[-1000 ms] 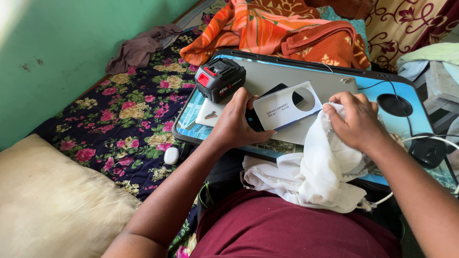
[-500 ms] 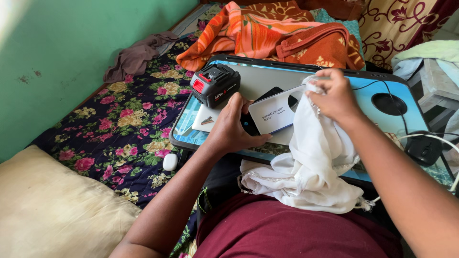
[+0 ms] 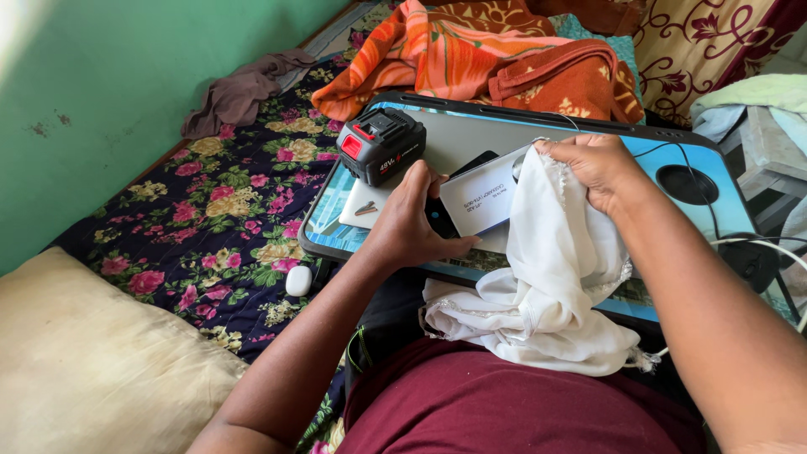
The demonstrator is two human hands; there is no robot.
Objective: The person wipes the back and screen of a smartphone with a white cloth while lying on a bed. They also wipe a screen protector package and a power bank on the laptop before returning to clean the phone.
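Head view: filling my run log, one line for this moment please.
left hand: steadies flat white phone case | right hand: presses white cloth on it | base: blue lap tray

A white rectangular phone case (image 3: 481, 200) with a small printed label lies at centre, over a dark phone (image 3: 441, 220); at ten o'clock, a black battery pack (image 3: 380, 145) bearing a red label

A green wall (image 3: 126, 84) fills the upper left of the frame, lit brightly at its top corner. Below it lies a dark floral bedsheet (image 3: 218, 227). A cream pillow (image 3: 92, 361) sits at lower left. A patterned maroon cushion (image 3: 714, 42) occupies the upper right.
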